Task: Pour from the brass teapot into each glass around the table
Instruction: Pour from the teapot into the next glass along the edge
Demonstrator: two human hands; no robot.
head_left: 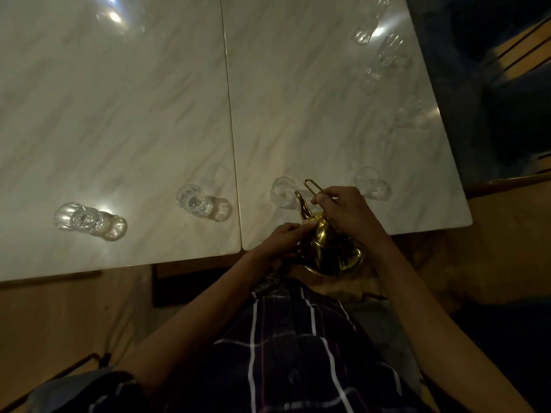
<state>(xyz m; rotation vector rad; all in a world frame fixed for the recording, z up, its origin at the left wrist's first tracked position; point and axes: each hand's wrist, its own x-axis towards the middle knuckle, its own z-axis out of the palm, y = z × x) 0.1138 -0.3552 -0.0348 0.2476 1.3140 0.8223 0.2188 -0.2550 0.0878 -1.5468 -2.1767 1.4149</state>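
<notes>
Dark checked shirt cloth (286, 347) fills the bottom of the view, with both forearms reaching up toward the near edge of the white marble-patterned table (119, 114). Right hand (346, 213) curls its fingers round the thin wire handle of the shiny brass teapot (331, 251), tilting its spout over the small clear glass (283, 192) just beyond. Left hand (283, 238) lays nearly straight fingers on the teapot's lid. More clear glasses (190, 199) stand along the table's edges.
</notes>
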